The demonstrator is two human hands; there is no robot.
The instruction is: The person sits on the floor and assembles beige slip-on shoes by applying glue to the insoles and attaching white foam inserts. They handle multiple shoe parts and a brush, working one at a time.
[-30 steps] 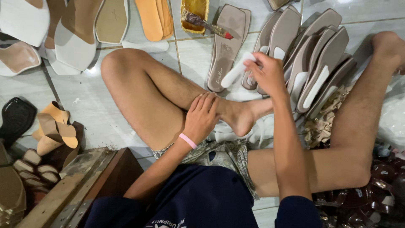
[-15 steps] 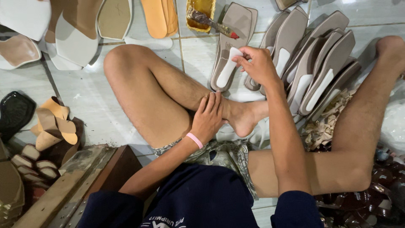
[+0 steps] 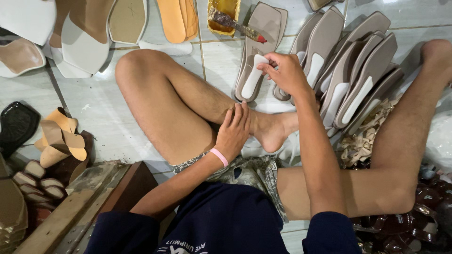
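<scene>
Pressing a white heel pad (image 3: 254,76) onto a grey sandal insole (image 3: 261,44), your right hand (image 3: 287,74) is sitting above the middle of the frame, thumb and fingertips pinching the upper end of the pad while its lower end is lying flat on the insole; a second ago that hand was holding the pad up over the row of insoles to the right, half a second ago it was carrying it leftward, and now the pad is lying down along the heel of the insole; your left hand (image 3: 234,131) is resting open in the centre of the frame, fingers spread flat over your ankle and holding nothing, much as it was lying in both earlier pictures, with a pink wristband (image 3: 219,157) showing just below it; the insole you are working on is lying on the tiled floor (image 3: 99,113) at upper centre, just below a yellow glue tray (image 3: 226,10) with a red-tipped brush (image 3: 235,24) lying across it; to the right, a fanned stack of grey insoles (image 3: 348,70), already bearing white pads, is leaning in overlapping rows; white and tan soles (image 3: 84,42) are lying across the upper left.
</scene>
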